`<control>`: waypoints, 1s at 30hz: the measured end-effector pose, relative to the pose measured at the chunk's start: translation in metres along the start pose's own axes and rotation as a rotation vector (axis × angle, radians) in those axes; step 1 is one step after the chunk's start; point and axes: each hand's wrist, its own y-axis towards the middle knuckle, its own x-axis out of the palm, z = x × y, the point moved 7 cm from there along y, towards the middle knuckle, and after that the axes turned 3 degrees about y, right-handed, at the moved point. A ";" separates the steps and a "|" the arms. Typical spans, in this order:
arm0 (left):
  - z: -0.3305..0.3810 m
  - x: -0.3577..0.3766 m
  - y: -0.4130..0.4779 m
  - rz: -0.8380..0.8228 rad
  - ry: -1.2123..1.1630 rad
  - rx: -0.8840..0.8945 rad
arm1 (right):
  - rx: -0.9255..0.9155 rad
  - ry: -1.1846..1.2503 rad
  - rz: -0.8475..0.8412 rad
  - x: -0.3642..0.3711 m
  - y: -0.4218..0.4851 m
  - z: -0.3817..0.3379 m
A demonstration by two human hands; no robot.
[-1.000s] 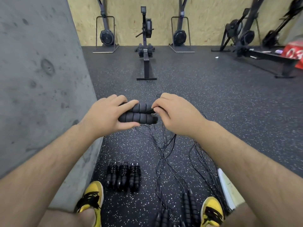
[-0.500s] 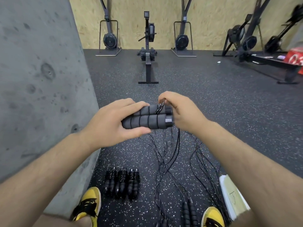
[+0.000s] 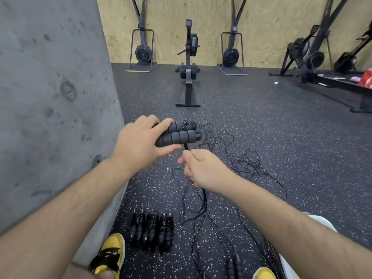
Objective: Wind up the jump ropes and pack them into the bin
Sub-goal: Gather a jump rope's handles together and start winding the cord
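My left hand point(image 3: 138, 143) grips two black foam jump-rope handles point(image 3: 180, 133) held side by side, with a few turns of thin black cord around them. My right hand point(image 3: 203, 170) is just below the handles, fingers curled round the cord point(image 3: 186, 147) that runs down from them. Loose black cord point(image 3: 241, 164) lies tangled on the floor to the right and trails toward me. Three wound jump ropes point(image 3: 151, 230) lie in a row near my left shoe. More unwound handles point(image 3: 234, 264) lie by my right shoe. A white bin edge point(image 3: 322, 220) shows under my right forearm.
A grey concrete wall point(image 3: 50, 97) stands close on the left. A rowing machine point(image 3: 188, 73) sits ahead, with more machines along the wooden back wall and a black bench point(image 3: 346, 87) at the right. My yellow shoes point(image 3: 109, 254) are at the bottom.
My right hand has dropped from the handle ends to below them, pulling the cord down. A few cord turns now wrap the handles. The loose cord has shifted right on the floor.
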 end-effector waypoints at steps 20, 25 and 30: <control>0.020 0.009 -0.022 -0.206 -0.174 0.305 | -0.567 -1.017 0.297 -0.071 -0.018 -0.053; 0.037 -0.017 -0.024 -0.206 -0.440 0.265 | -0.477 -0.807 0.287 -0.083 -0.005 -0.036; 0.046 -0.032 -0.019 -0.128 -0.517 0.154 | -0.287 -0.259 0.029 -0.054 -0.005 -0.014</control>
